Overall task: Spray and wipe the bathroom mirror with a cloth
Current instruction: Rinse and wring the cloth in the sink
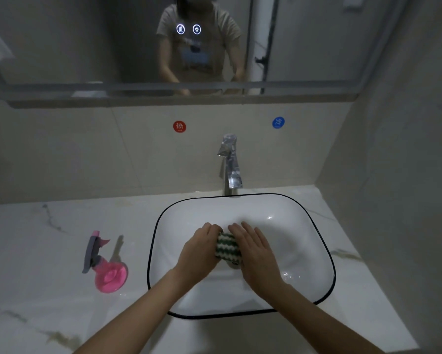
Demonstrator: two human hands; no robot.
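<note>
**Both hands pressing a folded cloth over the basin**

Head view of a bathroom vanity. The left hand [198, 250] and the right hand [257, 254] meet above the middle of the white, black-rimmed sink [324, 251]. Between them lies a bunched cloth [227, 247] with a green-and-white wavy pattern. The left hand is curled around the cloth's left edge, fingers wrapped over its top; the right hand lies flatter, fingers extended and close together, palm pressed against the cloth's right side. Both forearms are bare and enter from the lower edge.

On the marble-patterned worktop [35, 251], well to the left of the sink, stands a pink spray bottle [107, 269] with a grey trigger head, apart from both hands. A chrome tap [230, 164] rises behind the sink rim. On the tiled wall above it sit a red round sticker [179, 126] and a blue round sticker [278, 122]. The mirror [61, 47] spans the upper frame, with two lit round touch icons [188, 29] on its glass; it reflects the person's torso and arms.
</note>
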